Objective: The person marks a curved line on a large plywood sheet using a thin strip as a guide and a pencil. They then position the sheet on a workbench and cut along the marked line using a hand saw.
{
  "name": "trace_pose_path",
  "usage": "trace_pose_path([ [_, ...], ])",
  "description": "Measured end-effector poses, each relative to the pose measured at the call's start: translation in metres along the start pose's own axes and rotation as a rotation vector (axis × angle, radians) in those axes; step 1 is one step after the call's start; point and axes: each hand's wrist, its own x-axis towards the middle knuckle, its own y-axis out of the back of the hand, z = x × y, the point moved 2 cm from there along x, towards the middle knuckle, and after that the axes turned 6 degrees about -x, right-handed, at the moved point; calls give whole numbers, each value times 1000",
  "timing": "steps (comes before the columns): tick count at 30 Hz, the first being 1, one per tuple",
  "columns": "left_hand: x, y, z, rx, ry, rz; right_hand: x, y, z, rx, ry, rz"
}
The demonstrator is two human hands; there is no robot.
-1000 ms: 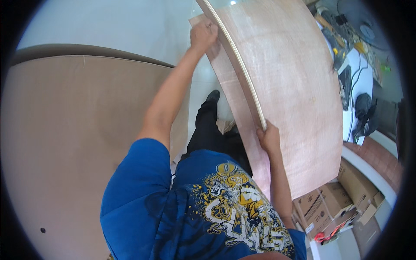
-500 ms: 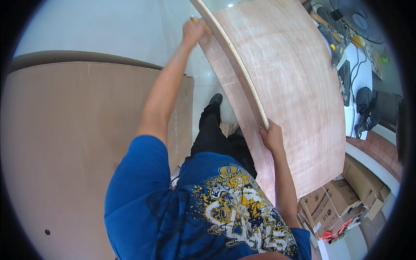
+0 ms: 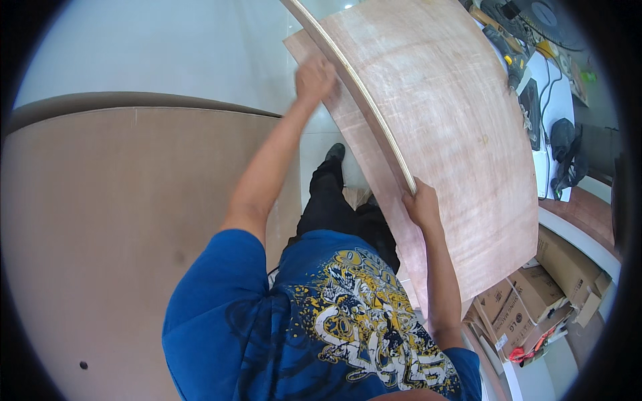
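A long narrow plywood strip (image 3: 364, 100) lies across a wide plywood sheet (image 3: 461, 134), its pale layered edge facing up. My right hand (image 3: 422, 204) grips the near end of the strip, fingers wrapped round it, against the sheet. My left hand (image 3: 315, 79) is closed and slightly blurred, beside the strip over the sheet's left margin. A yellow pencil showed in that hand a moment earlier; now the fingers hide it.
A large brown board (image 3: 147, 234) stands at my left. Cardboard boxes (image 3: 521, 301) sit at the lower right. Beyond the sheet, a white surface (image 3: 558, 100) holds a power drill (image 3: 511, 60), cables and a black bag-like item (image 3: 565, 144). A fan (image 3: 545, 17) is at the far right.
My left hand has come nearer along the strip, down and slightly right, and its pencil no longer shows. My right hand stays on the strip's near end. The view has shifted slightly.
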Motion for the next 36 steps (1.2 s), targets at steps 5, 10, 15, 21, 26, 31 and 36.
trace_pose_path([
  [5,-160,10,107,-300,159,-387,2,-3,-2,-27,4,40],
  [10,-262,15,131,-450,479,-471,1,-3,3,254,-43,19],
  [15,-221,2,184,-283,198,-437,23,-38,6,142,-58,92],
  [21,-172,-2,179,-81,-77,-789,11,-18,3,136,15,118],
  [26,-168,-8,134,89,-109,-769,-16,-38,5,267,21,130],
  [31,-169,-5,140,-22,-133,-771,-149,-35,108,73,130,152],
  [36,-167,-7,145,-16,-95,-822,-278,-44,188,-25,-59,179],
])
